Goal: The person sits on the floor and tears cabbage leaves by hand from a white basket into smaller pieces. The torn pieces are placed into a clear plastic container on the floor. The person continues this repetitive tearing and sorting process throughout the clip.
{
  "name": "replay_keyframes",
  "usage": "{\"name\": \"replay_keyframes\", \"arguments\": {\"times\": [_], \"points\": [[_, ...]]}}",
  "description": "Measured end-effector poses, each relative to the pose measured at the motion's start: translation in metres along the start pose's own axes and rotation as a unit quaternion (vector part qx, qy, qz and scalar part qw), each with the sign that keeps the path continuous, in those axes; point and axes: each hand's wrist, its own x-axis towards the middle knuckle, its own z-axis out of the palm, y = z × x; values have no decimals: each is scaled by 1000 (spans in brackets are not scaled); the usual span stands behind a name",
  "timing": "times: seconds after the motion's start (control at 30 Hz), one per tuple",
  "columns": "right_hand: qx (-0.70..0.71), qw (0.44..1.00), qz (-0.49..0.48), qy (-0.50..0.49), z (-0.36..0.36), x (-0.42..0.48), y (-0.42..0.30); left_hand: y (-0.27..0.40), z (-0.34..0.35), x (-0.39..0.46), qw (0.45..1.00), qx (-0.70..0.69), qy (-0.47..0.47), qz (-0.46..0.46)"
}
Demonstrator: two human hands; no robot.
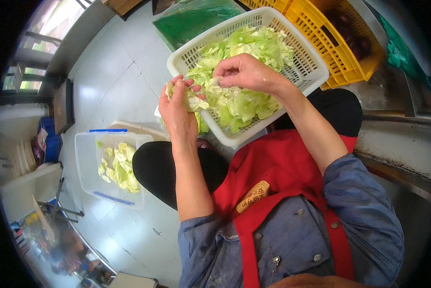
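A white slotted plastic basket [229,138] stands in front of me with a heap of torn lettuce leaves [244,104] in it. Over the basket's left edge, my left hand [179,104] holds a pale clump of lettuce [193,100], palm turned up. My right hand [246,73] is bent above the heap, thumb and fingertips pinching a thin pale leaf piece [213,83]. By my left knee, a clear plastic box [87,154] with blue clips holds more lettuce pieces [122,167].
Beyond the basket lie a green container under clear film [193,23] and yellow plastic crates [321,39], one with dark round items. A pale tray [143,129] is behind the clear box. A metal ledge [395,118] runs along the right. Tiled floor [107,82] shows at left.
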Motion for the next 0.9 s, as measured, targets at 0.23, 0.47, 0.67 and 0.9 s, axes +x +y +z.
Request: {"name": "replay_keyframes", "arguments": {"times": [0.23,0.47,0.67,0.9], "points": [[75,997,2,-26,-17,-6,-29,-14,20,-10,990,50,-133,10],[-273,952,50,131,-83,-31,-9,-10,12,-4,999,-26,-28,-6],[-376,920,99,55,-46,-56,36,-15,9,1,998,-38,-51,-9],[-143,980,75,113,-75,-54,6,-12,14,-3,996,-16,-77,-50]]}}
